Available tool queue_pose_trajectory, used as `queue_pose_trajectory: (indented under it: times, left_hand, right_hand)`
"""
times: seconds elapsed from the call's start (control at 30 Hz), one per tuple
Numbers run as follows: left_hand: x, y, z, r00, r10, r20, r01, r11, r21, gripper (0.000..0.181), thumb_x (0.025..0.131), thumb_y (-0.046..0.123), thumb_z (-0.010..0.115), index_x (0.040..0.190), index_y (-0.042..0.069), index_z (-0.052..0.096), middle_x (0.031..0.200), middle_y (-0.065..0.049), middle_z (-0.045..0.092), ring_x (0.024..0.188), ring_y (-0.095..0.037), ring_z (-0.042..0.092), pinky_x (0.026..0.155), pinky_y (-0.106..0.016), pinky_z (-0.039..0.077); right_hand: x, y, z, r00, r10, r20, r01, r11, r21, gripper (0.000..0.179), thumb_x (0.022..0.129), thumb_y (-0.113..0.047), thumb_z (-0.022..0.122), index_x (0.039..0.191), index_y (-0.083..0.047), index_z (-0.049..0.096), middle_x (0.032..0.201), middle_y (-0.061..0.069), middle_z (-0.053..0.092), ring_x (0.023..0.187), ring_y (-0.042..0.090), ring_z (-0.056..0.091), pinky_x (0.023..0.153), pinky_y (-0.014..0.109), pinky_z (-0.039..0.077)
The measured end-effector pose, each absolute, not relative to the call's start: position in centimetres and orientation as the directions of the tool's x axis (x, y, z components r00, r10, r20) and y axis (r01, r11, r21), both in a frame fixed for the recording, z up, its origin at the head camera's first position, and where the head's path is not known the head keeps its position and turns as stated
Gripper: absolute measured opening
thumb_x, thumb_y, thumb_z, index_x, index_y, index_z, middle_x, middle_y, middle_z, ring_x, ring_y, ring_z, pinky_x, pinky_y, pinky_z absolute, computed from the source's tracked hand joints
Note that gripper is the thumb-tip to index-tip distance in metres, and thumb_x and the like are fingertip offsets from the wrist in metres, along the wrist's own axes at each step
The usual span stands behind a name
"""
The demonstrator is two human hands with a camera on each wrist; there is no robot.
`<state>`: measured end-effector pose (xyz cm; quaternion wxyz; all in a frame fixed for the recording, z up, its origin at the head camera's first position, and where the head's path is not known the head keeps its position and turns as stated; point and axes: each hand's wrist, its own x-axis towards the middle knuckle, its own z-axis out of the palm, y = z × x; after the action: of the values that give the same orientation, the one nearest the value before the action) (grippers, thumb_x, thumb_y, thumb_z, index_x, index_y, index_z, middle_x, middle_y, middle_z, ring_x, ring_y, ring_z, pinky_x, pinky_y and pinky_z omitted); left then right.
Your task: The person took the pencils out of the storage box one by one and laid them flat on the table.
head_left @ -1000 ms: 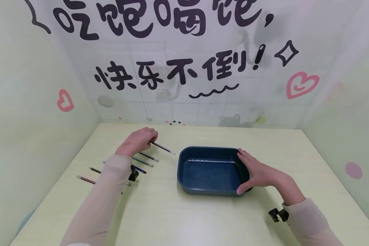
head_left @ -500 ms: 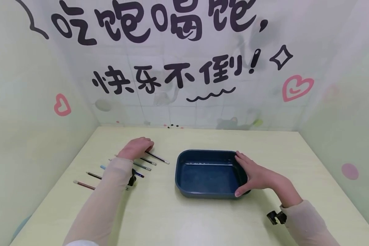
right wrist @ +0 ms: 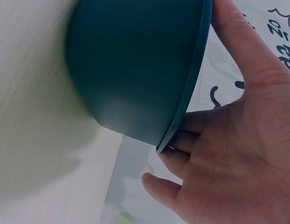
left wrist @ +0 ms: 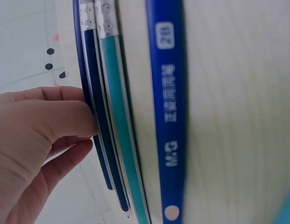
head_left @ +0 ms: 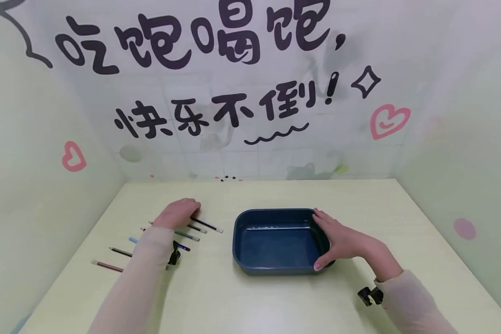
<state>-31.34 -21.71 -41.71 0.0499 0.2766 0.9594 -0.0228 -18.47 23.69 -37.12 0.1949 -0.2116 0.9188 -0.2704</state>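
Observation:
My left hand point(head_left: 177, 213) is at the far end of a row of pencils, pinching the farthest dark pencil point(head_left: 208, 225) between thumb and fingers, low over the table. In the left wrist view, the fingers meet around that dark blue pencil point(left wrist: 105, 170). Close beside it lie another dark pencil point(left wrist: 99, 79) and a teal pencil point(left wrist: 117, 84), then a blue 2B pencil point(left wrist: 168, 93). My right hand point(head_left: 344, 241) grips the right end of a deep blue rectangular dish point(head_left: 275, 248), thumb on the near rim, fingers over the far corner. Inside, the dish holds nothing.
A black pencil point(head_left: 120, 252) and a reddish pencil point(head_left: 107, 266) lie nearer at the left, partly covered by the left sleeve point(head_left: 139, 273). A pale wood-grain table point(head_left: 242, 306) carries everything. A printed curtain point(head_left: 234, 153) hangs along its back edge.
My left hand has lowered the farthest pencil from above the row down to the table beside the others. The camera view has tilted up slightly. The right hand stays on the dish.

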Motion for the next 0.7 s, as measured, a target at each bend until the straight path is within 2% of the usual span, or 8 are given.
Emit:
queue_pose_trajectory:
  times: [0.23,0.47,0.7]
  left_hand:
    - [-30.9,-21.8,-41.2,-0.867,0.484,-0.117,0.483,0.875,0.037,0.019,0.083,0.004,0.075,0.091,0.012,0.060,0.088,-0.001,0.058,0.077,-0.017,0.049,0.072,-0.033,0.047]
    - [-30.4,-20.4,-39.3,-0.882,0.459,-0.105,0.448,0.887,0.112,0.020,0.086,0.012,0.071,0.104,0.007,0.063,0.101,-0.006,0.064,0.086,-0.019,0.056,0.081,-0.038,0.051]
    - [-29.6,-18.4,-37.6,-0.877,0.476,-0.064,0.461,0.872,0.167,0.030,0.089,0.025,0.071,0.109,0.005,0.062,0.106,-0.009,0.065,0.089,-0.019,0.055,0.085,-0.039,0.050]
  right_hand:
    - [-18.6,23.3,-37.0,-0.832,-0.494,-0.252,-0.280,0.767,-0.577,0.128,0.069,-0.044,0.089,0.156,0.007,0.009,0.166,0.025,-0.001,0.152,0.049,0.003,0.116,0.068,0.019]
    - [-18.5,23.4,-36.9,-0.834,-0.494,-0.248,-0.278,0.763,-0.583,0.128,0.070,-0.043,0.088,0.156,0.006,0.008,0.166,0.025,-0.001,0.151,0.050,0.002,0.116,0.068,0.019]
    - [-18.4,23.5,-37.0,-0.834,-0.497,-0.241,-0.282,0.757,-0.589,0.127,0.070,-0.042,0.089,0.156,0.007,0.009,0.165,0.026,-0.001,0.151,0.050,0.002,0.116,0.069,0.019]
